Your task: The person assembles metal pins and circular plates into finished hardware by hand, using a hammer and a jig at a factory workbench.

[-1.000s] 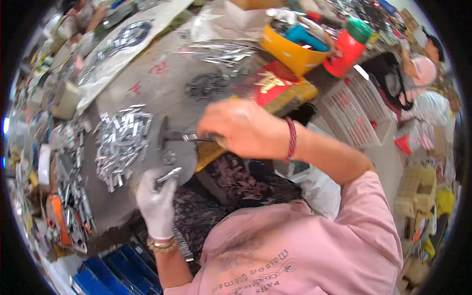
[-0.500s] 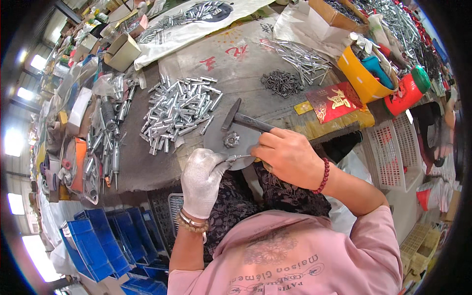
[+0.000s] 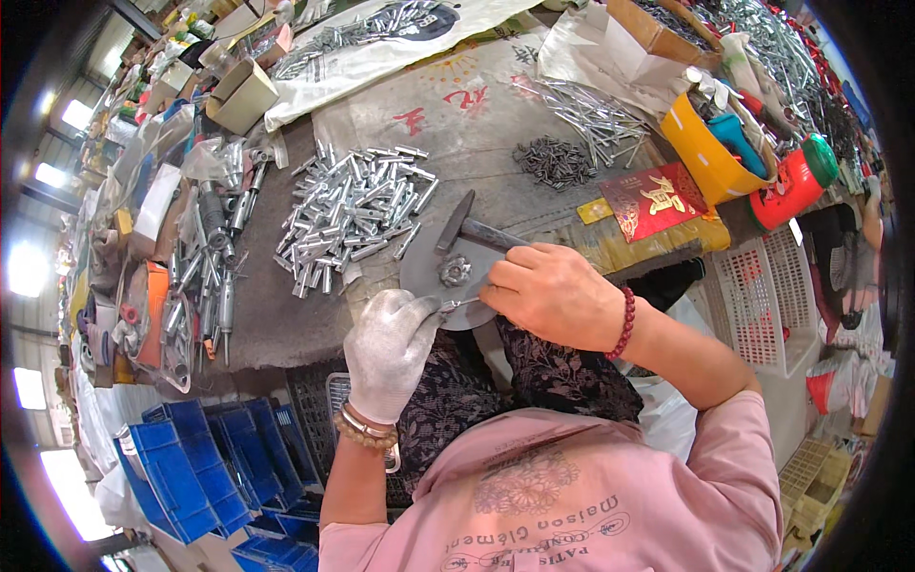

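Note:
My left hand (image 3: 389, 351), in a white glove, pinches a thin metal pin (image 3: 456, 305) at the near edge of a round grey metal plate (image 3: 424, 269). My right hand (image 3: 553, 291) grips the handle of a hammer (image 3: 469, 226) whose head rests over the plate, and its fingertips meet the pin too. A small toothed metal fitting (image 3: 455, 272) sits in the plate's middle. Just beyond lies a heap of short silver tubes (image 3: 353, 212).
A pile of small dark screws (image 3: 553, 160) and long silver rods (image 3: 596, 114) lie farther back. An orange bucket (image 3: 703, 153), a red jug (image 3: 791, 186) and a red packet (image 3: 658, 198) stand right. Larger metal parts (image 3: 205, 262) lie left. Blue crates (image 3: 195, 458) sit below the bench.
The view has tilted so the bench fills more of the frame. My hands have come together at the plate, the gloved hand now meeting the right hand at the pin.

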Action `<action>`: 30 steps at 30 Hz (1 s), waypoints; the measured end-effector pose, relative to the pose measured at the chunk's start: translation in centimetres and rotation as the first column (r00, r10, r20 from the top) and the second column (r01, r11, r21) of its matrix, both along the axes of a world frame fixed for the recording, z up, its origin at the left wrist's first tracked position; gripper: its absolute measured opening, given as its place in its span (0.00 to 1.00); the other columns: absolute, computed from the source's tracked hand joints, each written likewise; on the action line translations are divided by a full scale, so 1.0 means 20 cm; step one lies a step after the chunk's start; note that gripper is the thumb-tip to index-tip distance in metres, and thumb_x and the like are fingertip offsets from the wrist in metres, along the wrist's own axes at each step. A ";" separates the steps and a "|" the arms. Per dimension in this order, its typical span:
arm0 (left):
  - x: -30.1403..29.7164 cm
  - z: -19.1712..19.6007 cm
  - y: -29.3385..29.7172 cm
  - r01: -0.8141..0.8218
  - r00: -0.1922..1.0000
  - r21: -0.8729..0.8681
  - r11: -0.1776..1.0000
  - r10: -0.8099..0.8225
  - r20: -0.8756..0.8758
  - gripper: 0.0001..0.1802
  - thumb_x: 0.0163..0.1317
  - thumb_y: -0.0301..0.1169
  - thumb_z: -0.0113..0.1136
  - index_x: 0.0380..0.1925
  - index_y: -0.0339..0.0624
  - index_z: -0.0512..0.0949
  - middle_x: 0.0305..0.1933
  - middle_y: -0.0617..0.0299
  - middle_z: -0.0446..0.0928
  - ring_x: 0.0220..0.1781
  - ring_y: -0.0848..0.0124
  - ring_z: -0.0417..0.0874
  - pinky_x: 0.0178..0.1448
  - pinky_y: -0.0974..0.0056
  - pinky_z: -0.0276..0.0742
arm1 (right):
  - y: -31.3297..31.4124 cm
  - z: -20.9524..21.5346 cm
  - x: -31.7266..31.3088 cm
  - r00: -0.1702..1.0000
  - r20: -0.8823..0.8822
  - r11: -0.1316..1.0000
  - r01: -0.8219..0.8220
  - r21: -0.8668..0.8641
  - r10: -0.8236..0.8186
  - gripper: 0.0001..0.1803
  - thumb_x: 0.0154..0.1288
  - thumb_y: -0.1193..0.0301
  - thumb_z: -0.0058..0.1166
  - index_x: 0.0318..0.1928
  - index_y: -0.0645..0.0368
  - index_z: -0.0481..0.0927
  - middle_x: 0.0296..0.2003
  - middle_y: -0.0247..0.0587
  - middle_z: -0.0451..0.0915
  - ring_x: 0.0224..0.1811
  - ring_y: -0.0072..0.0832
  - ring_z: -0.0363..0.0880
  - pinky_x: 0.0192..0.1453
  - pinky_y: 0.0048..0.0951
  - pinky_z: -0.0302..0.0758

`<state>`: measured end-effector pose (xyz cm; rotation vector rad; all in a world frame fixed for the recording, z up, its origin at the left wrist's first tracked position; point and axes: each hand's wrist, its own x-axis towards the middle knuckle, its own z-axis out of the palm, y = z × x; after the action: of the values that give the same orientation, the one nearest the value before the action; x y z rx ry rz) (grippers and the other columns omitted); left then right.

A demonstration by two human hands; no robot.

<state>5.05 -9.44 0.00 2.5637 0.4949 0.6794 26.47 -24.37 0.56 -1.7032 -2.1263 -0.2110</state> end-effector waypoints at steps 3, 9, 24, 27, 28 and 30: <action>0.00 -0.03 0.00 -0.025 1.000 -0.009 1.000 0.025 0.003 0.10 0.59 0.22 0.76 0.41 0.40 0.90 0.39 0.54 0.85 0.44 0.54 0.88 0.49 0.54 0.84 | 0.02 0.00 0.01 0.999 -0.004 0.999 -0.035 0.001 0.035 0.04 0.59 0.70 0.62 0.34 0.53 0.84 0.39 0.32 0.78 0.46 0.31 0.82 0.53 0.34 0.83; 0.01 -0.07 -0.01 -0.031 0.998 -0.016 0.999 0.032 0.061 0.11 0.60 0.24 0.76 0.43 0.44 0.90 0.41 0.56 0.84 0.46 0.54 0.87 0.49 0.53 0.83 | 0.03 -0.02 0.02 0.997 0.013 0.997 -0.080 -0.017 0.080 0.12 0.60 0.69 0.63 0.45 0.54 0.88 0.41 0.32 0.77 0.45 0.30 0.81 0.52 0.34 0.81; -0.01 -0.10 -0.03 -0.061 0.993 -0.006 0.998 0.061 0.097 0.14 0.55 0.25 0.80 0.42 0.45 0.90 0.41 0.57 0.82 0.44 0.55 0.86 0.48 0.53 0.83 | -0.13 -0.10 0.44 0.795 -0.238 0.809 0.585 0.054 -0.558 0.14 0.56 0.78 0.69 0.44 0.54 0.88 0.40 0.40 0.83 0.49 0.45 0.87 0.53 0.44 0.84; -0.02 -0.10 -0.02 -0.074 0.994 -0.002 0.997 0.073 0.077 0.14 0.55 0.25 0.80 0.42 0.45 0.90 0.41 0.57 0.83 0.44 0.54 0.86 0.48 0.53 0.83 | -0.07 -0.11 0.48 0.858 -0.186 0.869 0.494 0.043 -0.478 0.12 0.58 0.79 0.67 0.43 0.54 0.88 0.41 0.41 0.83 0.51 0.46 0.86 0.54 0.45 0.84; -0.02 -0.09 -0.02 -0.059 0.995 -0.003 0.998 0.059 0.078 0.13 0.55 0.24 0.80 0.42 0.45 0.90 0.41 0.57 0.82 0.44 0.54 0.86 0.48 0.53 0.83 | -0.05 -0.11 0.50 0.860 -0.190 0.871 0.490 0.043 -0.474 0.12 0.58 0.79 0.67 0.43 0.54 0.88 0.41 0.41 0.83 0.51 0.46 0.86 0.54 0.45 0.84; -0.02 -0.09 -0.02 -0.053 0.996 -0.005 0.999 0.053 0.073 0.13 0.56 0.24 0.80 0.41 0.45 0.89 0.41 0.57 0.82 0.44 0.54 0.86 0.49 0.53 0.83 | -0.02 -0.12 0.52 0.866 -0.121 0.874 0.484 -0.036 -0.485 0.08 0.64 0.78 0.62 0.42 0.54 0.86 0.44 0.42 0.84 0.54 0.46 0.86 0.57 0.48 0.84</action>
<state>4.71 -9.83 -1.89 2.5207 0.5408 0.7868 36.89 -24.81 -1.81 -2.1684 -1.5734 -0.2313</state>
